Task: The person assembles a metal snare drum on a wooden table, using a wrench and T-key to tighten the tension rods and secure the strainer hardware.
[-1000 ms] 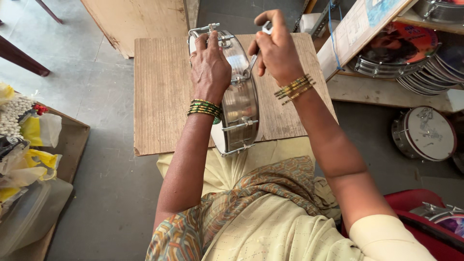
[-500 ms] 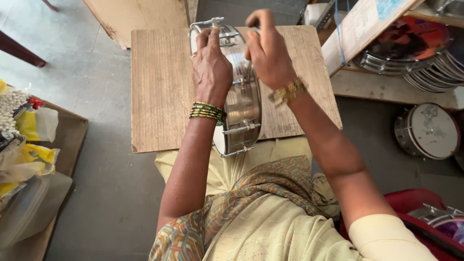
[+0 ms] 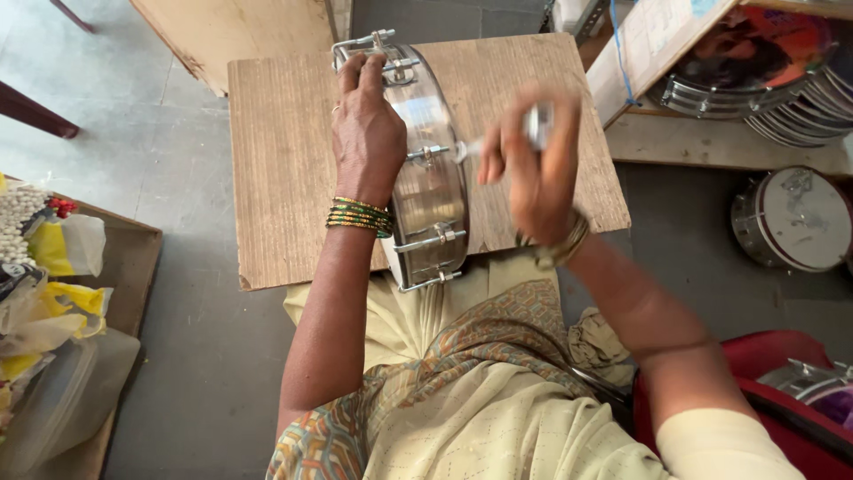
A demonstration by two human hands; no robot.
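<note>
Steel drum (image 3: 433, 191) stands on edge, rim upward.

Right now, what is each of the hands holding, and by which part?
The left hand grips the metal drum, standing on edge on the wooden board, over its upper rim. The right hand holds a small metal tool by its handle end, blurred.

Silver metal drum (image 3: 433, 191), brown wood-grain board (image 3: 284, 151), green-gold bangles (image 3: 358, 216).

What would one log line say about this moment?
left hand: steadies metal drum on edge | right hand: holds small tool at side lug | base: wooden board
</note>
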